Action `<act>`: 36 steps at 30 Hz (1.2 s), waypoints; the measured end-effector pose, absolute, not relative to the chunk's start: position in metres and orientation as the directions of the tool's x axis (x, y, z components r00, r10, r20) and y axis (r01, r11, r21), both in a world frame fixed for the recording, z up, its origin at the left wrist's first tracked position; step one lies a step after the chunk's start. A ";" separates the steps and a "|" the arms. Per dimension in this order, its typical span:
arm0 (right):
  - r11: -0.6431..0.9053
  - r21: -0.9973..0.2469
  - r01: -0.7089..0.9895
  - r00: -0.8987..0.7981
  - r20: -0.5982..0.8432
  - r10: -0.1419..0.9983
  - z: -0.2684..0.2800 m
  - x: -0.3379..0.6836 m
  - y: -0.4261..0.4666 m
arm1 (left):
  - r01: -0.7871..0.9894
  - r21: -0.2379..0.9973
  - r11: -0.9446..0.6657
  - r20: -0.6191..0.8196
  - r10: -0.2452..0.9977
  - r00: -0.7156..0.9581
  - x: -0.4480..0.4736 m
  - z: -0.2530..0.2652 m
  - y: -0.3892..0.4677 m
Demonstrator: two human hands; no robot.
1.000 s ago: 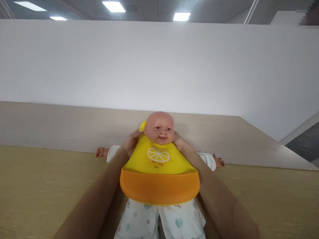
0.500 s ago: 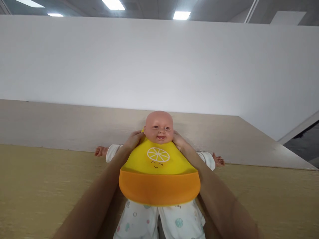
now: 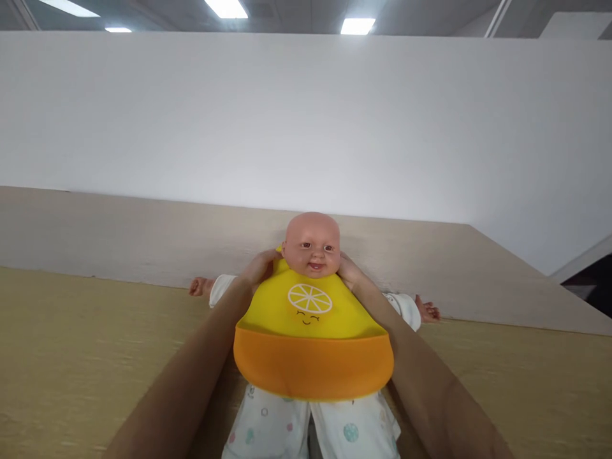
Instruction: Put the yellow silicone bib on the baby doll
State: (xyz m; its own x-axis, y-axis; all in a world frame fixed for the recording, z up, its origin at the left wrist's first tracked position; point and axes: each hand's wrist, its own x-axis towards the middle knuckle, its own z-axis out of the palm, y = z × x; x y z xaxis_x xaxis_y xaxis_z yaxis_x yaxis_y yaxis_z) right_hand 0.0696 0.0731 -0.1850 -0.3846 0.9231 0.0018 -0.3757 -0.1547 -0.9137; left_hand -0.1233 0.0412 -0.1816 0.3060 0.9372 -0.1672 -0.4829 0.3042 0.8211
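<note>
A bald baby doll [image 3: 313, 239] in white clothes with coloured dots lies face up, arms spread wide. Over its chest lies a yellow bib [image 3: 268, 306] with a white citrus slice, a smiling face and an orange catch pocket [image 3: 313, 366]. My left hand [image 3: 262, 266] is closed on the bib's neck strap beside the doll's neck, where a bit of yellow shows above my fingers. On the other side, my right hand [image 3: 350, 273] is closed at the bib's neck end. Its fingertips disappear behind the doll's neck, as do the strap ends.
The doll rests on a wood-toned surface [image 3: 95, 338]. A paler board [image 3: 143, 229] runs behind it, below a white partition [image 3: 306, 121]. At the far right, a dark gap [image 3: 593, 284] shows beyond the partition's edge. Ceiling lights shine above.
The view has shifted slightly, so the doll and bib appear a little further right. Both hands stay at the doll's neck with hardly any movement.
</note>
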 end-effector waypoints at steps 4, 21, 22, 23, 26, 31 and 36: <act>-0.190 -0.889 -0.417 -0.351 -0.036 0.936 -0.182 0.069 0.072 | -0.475 0.879 0.044 -0.029 0.999 0.040 -0.125 -0.185 0.047; -0.249 -0.878 -0.409 -0.370 -0.090 0.925 -0.176 0.068 0.067 | -0.535 0.845 -0.028 -0.033 0.994 -0.105 -0.125 -0.186 0.042; -0.250 -0.877 -0.410 -0.371 -0.090 0.924 -0.176 0.068 0.067 | -0.538 0.843 -0.022 -0.037 0.995 -0.098 -0.125 -0.185 0.041; -0.250 -0.877 -0.410 -0.372 -0.090 0.924 -0.176 0.069 0.067 | -0.538 0.843 -0.018 -0.037 0.995 -0.091 -0.124 -0.184 0.041; -0.256 -0.880 -0.400 -0.371 -0.100 0.923 -0.176 0.069 0.068 | -0.540 0.841 -0.025 -0.018 0.997 -0.075 -0.124 -0.184 0.041; -0.329 -0.862 -0.385 -0.433 -0.146 0.890 -0.177 0.068 0.072 | -0.577 0.817 -0.006 -0.029 0.998 -0.052 -0.122 -0.184 0.042; -0.248 -0.876 -0.415 -0.379 -0.081 0.922 -0.183 0.072 0.075 | -0.556 0.831 0.017 -0.056 0.997 -0.054 -0.121 -0.181 0.043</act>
